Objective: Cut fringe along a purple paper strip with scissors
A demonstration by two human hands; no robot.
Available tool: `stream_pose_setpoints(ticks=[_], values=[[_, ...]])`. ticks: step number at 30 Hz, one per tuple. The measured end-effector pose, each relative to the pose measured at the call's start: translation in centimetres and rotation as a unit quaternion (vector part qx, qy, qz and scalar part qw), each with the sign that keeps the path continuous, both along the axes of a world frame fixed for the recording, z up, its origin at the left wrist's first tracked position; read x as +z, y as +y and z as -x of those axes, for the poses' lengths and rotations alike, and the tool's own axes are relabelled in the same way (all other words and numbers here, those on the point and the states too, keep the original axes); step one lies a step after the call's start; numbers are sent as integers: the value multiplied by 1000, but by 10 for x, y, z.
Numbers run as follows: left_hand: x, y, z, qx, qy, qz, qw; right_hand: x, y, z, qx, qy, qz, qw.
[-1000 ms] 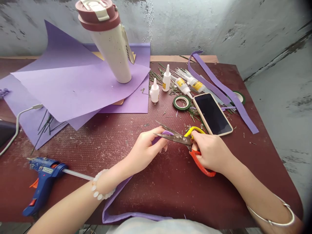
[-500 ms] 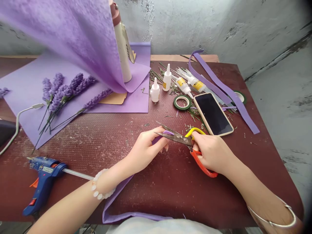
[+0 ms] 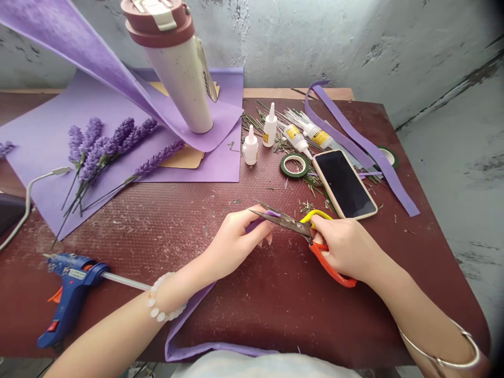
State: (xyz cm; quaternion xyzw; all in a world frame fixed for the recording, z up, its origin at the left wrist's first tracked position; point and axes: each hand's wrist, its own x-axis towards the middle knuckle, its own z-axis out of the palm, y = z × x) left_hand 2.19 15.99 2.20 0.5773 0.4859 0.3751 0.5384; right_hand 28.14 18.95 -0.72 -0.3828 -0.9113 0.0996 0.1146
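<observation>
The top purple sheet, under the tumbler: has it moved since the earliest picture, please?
Yes: against the tumbler, which stands where it did, the left part of the top purple sheet has swung upward, uncovering the lavender sprigs.

A pale grey, flaking wall (image 3: 283, 42) rises behind the dark red tabletop (image 3: 315, 320); a dark seam (image 3: 449, 93) slants upward at right.

Reaches from the near left with the left arm (image 3: 129, 315), pinching with the fingers (image 3: 241, 215) of the left hand (image 3: 232, 236). Angles in from the near right with the right arm (image 3: 399, 296), gripping with the right hand (image 3: 346, 244). Apparently curls the right fingers (image 3: 318, 239) under, though partly hidden.
</observation>
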Motion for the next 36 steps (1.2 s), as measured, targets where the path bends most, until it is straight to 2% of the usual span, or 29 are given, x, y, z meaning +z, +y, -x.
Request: stream_pose_setpoints(ticks=[14, 22, 27, 29, 31, 33, 36], values=[[-2, -1, -1, 0, -15, 14, 1000, -9, -1, -6, 11, 26, -6, 1000], [-3, -2, -1, -4, -28, 19, 999, -8, -1, -5, 24, 53, -1, 998], [1, -4, 1, -13, -39, 12, 999, 1, -2, -4, 33, 60, 36, 997], [4, -5, 3, -25, -48, 2, 999, 7, -3, -3, 36, 66, 68, 995], [7, -7, 3, -35, -65, -3, 997, 15, -4, -1, 28, 77, 142, 986], [8, -8, 3, -34, -88, 1, 996, 23, -5, 1, 5, 88, 252, 964], [7, -9, 2, -17, -115, 20, 993, 35, -3, 3, -37, 99, 392, 914]])
